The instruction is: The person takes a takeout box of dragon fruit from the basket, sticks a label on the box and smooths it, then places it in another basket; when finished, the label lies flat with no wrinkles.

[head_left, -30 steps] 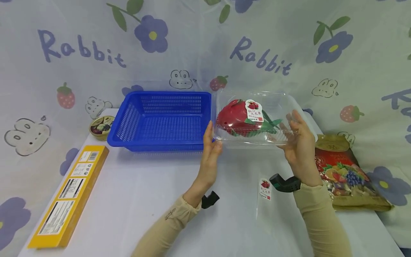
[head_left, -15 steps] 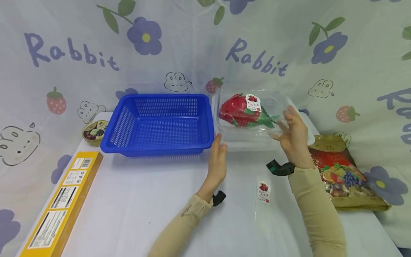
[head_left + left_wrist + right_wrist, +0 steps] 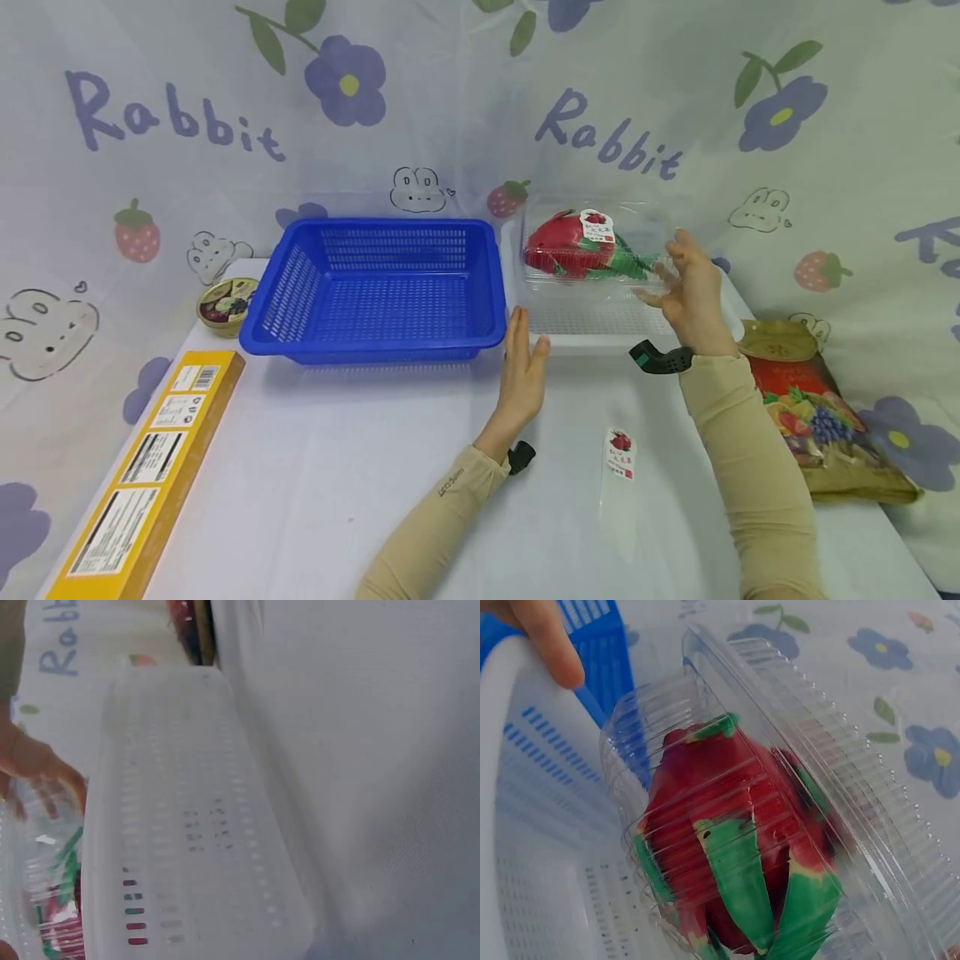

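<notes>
A clear plastic clamshell box [image 3: 645, 221] holds a red-and-green dragon fruit [image 3: 566, 244] with a white label [image 3: 597, 226]. It sits tilted at the back of the white slotted basket [image 3: 585, 340]; its ridged side faces the camera in the right wrist view. My right hand [image 3: 693, 292] is at the box's right end, fingers spread and slightly bent, some overlapping the clear plastic. My left hand [image 3: 523, 375] stands by the white basket's front left corner with straight fingers, holding nothing. In the right wrist view, a left fingertip [image 3: 555, 652] shows by the basket rim.
A blue basket [image 3: 393, 346] adjoins the white one on its left. Further left are a yellow box [image 3: 150, 467] and a small round tin [image 3: 225, 307]. A red-and-gold bag [image 3: 825, 425] lies at the right. A clear strip with a label [image 3: 620, 454] lies in front.
The clamshell box has moved back and down into the white basket. My left hand has come off the box and shifted right and down. My right hand has followed the box slightly back.
</notes>
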Demonstrator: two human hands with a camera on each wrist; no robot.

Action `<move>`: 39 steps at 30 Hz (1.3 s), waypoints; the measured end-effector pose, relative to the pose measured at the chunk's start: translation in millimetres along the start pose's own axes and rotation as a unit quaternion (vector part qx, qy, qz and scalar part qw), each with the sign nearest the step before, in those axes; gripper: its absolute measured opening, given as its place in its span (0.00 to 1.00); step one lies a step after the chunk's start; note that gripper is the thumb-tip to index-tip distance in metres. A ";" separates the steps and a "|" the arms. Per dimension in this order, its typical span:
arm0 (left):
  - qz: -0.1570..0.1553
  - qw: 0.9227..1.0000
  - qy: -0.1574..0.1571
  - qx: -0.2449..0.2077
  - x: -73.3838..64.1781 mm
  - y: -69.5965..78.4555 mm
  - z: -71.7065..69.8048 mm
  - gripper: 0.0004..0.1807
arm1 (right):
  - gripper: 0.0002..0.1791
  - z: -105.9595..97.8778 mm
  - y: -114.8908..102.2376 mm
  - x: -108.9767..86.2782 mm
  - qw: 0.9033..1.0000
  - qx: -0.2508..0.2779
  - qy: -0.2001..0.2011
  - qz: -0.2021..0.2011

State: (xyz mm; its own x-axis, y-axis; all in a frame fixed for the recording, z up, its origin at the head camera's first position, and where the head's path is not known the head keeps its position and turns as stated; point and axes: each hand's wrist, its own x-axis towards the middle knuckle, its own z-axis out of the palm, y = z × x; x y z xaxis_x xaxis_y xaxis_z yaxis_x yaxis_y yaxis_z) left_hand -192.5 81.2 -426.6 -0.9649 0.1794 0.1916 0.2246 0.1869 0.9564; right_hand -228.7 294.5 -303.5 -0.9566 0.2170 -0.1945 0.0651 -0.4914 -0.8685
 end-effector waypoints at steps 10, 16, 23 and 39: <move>-0.014 1.000 -0.005 0.010 0.7 -0.3 0.1 0.35 | 0.33 -4.6 -6.7 22.1 0.999 -0.021 0.015 0.030; -0.005 1.000 -0.008 0.010 1.3 -1.0 -1.2 0.35 | 0.34 -4.2 -0.9 32.6 0.998 -0.027 0.026 0.059; -0.008 1.000 -0.014 0.009 1.8 -0.7 -1.6 0.34 | 0.32 -4.1 7.1 44.2 0.995 -0.049 0.034 0.081; -0.013 1.000 -0.023 0.016 1.1 1.3 -3.8 0.35 | 0.13 -14.5 10.7 66.3 0.984 -0.093 0.054 0.140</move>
State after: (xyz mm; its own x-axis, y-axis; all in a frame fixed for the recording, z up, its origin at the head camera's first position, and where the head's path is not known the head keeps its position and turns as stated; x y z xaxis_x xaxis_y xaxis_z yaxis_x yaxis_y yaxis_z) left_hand -193.8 77.9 -424.2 -0.9632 0.2185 0.1565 0.2054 0.2227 0.9530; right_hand -287.3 315.9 -332.2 -0.8590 0.1887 -0.4759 0.3816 -0.3838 -0.8409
